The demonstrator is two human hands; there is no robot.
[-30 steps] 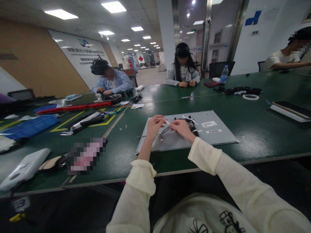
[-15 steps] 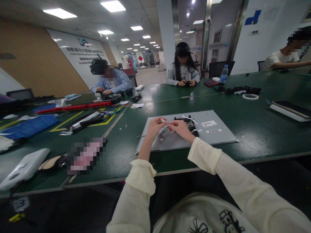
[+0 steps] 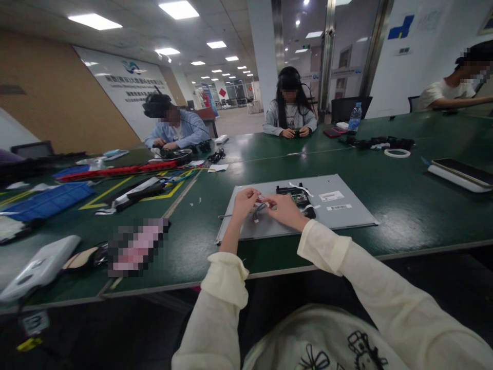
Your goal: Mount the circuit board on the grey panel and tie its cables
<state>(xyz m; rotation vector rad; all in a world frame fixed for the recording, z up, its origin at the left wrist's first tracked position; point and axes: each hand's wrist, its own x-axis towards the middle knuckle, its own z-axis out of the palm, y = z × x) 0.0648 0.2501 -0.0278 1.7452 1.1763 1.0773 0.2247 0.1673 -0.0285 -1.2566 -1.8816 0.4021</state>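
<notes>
A grey flat panel [image 3: 346, 205], like the back of a display, lies on the table in front of me. Over its left half, my left hand [image 3: 245, 203] pinches a small whitish strip [image 3: 260, 198] at its fingertips. My right hand [image 3: 284, 209] meets it from the other side, thumb and finger closed on a thin grey cable [image 3: 257, 209]. A loop of that cable hangs below the fingertips, with a white connector at its end. Behind my right hand a green circuit board [image 3: 299, 197] sits in a black frame with white tape strips, partly hidden.
Blue trays [image 3: 50, 199], a red strip [image 3: 115, 170] and cables lie to the left. A white device [image 3: 40, 264] is at the near left. At the right are a phone [image 3: 464, 172], a white ring [image 3: 397, 153] and a water bottle [image 3: 355, 119]. Several people sit around the table.
My fingertips have shifted slightly around the small strip, and less of it shows above my left fingers. The panel has stayed in place.
</notes>
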